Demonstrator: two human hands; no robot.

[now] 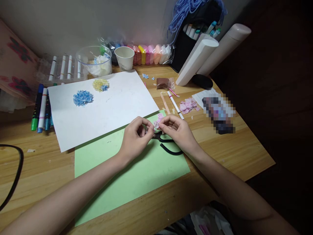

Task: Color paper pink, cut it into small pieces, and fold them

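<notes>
My left hand [137, 135] and my right hand [178, 132] meet over the green sheet [117, 182], both with fingers pinched. A crinkled pink-and-white paper piece [159, 118] shows at my right fingertips. Whatever lies between my left fingertips is too small to make out. Beneath my hands rest black-handled scissors [171, 152], their blades mostly hidden. A white sheet [117, 104] overlaps the green one and bears a blue paper-shred cluster [83, 98] and a yellow one [100, 85] with a blue patch.
Pink shreds [188, 105] lie at right beside a white marker [175, 105] and a wooden stick [165, 102]. Behind stand a paper cup [124, 58], a clear bowl [94, 62], bagged clay [151, 54] and white bottles [198, 62]. Markers [42, 107] lie at left.
</notes>
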